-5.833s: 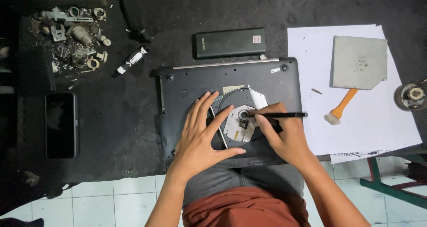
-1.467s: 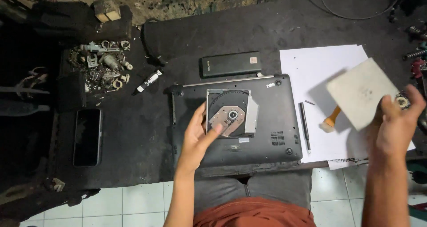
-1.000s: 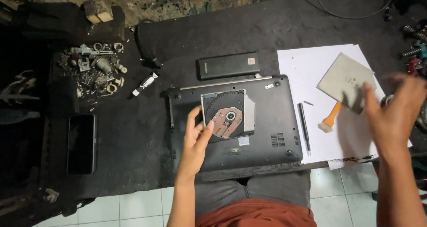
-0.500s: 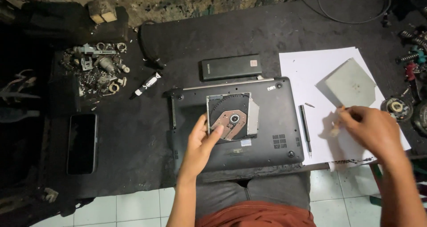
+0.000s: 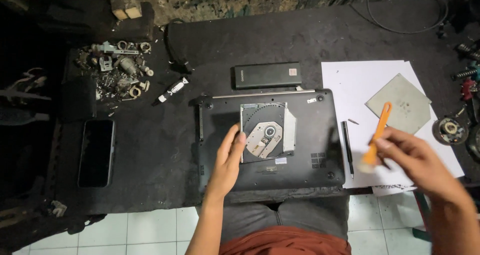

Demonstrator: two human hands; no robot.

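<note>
A black laptop [image 5: 310,150] lies bottom-up near the table's front edge. On it rests an opened optical drive [image 5: 267,131], its silver inner plate and hub exposed. My left hand [image 5: 227,157] lies flat on the laptop, fingertips touching the drive's left edge. My right hand [image 5: 417,160], blurred, holds an orange-handled brush [image 5: 376,135] above the white paper [image 5: 365,80], to the right of the laptop. A grey square metal plate [image 5: 398,103] lies on the paper beyond the brush.
A black screwdriver [image 5: 347,147] lies on the paper beside the laptop. A black battery pack [image 5: 267,75] sits behind the laptop. A pile of small metal parts [image 5: 116,67], a small tube [image 5: 171,90] and a dark phone [image 5: 96,152] lie left.
My right hand set the grey plate down on the paper, then picked up the orange brush and lifted it. My left hand stayed on the drive.
</note>
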